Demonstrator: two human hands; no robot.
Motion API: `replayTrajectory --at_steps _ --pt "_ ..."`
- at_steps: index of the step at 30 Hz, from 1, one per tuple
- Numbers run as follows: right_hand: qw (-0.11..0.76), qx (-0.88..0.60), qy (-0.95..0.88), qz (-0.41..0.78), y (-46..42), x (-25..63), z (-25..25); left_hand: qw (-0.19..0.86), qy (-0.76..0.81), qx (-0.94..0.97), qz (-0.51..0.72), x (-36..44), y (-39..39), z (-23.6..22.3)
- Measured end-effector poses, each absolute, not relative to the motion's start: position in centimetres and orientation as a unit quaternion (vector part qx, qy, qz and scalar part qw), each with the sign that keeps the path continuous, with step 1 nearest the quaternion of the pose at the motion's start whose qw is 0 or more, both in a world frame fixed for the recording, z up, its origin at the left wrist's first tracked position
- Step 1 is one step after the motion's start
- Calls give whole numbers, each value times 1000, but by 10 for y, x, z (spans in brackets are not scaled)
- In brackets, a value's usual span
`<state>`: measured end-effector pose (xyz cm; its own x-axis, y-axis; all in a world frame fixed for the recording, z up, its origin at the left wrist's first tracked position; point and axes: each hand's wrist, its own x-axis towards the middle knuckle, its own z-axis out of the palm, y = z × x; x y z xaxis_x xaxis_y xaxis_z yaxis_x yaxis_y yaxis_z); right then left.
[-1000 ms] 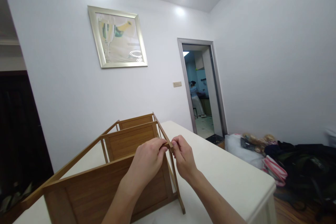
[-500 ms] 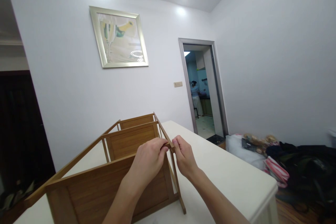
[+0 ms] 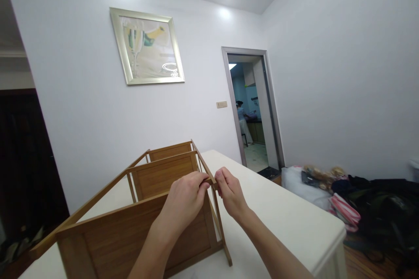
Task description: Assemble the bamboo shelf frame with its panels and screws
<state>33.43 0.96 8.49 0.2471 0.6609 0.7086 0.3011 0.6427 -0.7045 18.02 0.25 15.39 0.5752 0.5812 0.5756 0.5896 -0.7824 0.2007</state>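
Observation:
A brown wooden shelf rack [image 3: 111, 231] lies on its side on the white table [image 3: 268, 209], its panels standing upright between long side rails. My left hand [image 3: 188, 192] pinches the top edge of the nearest panel close to its right corner, where it meets the right-hand rail. Just across that joint, my right hand [image 3: 229, 189] has its thumb and fingers pressed together against the outer side of the rail. Whatever sits between those right fingertips is too small or too hidden to make out.
Bags and clothes [image 3: 376, 209] are heaped on the floor to the right of the table. Beyond it, a doorway [image 3: 250, 109] opens onto a kitchen where a person [image 3: 242, 122] stands at a counter. A framed picture [image 3: 147, 48] hangs on the wall.
My right hand has shifted and turned slightly at the rail, its fingers a little more bunched. My left hand and the rack stay put. The person in the kitchen has moved slightly.

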Motion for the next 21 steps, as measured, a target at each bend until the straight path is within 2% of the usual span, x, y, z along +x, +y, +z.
replayTrajectory --at_steps 6,21 --pt "704 -358 -590 167 7 330 76 12 -332 -886 -324 180 2 155" --pt "670 -406 -616 83 6 329 82 13 -330 -885 -327 180 3 153"
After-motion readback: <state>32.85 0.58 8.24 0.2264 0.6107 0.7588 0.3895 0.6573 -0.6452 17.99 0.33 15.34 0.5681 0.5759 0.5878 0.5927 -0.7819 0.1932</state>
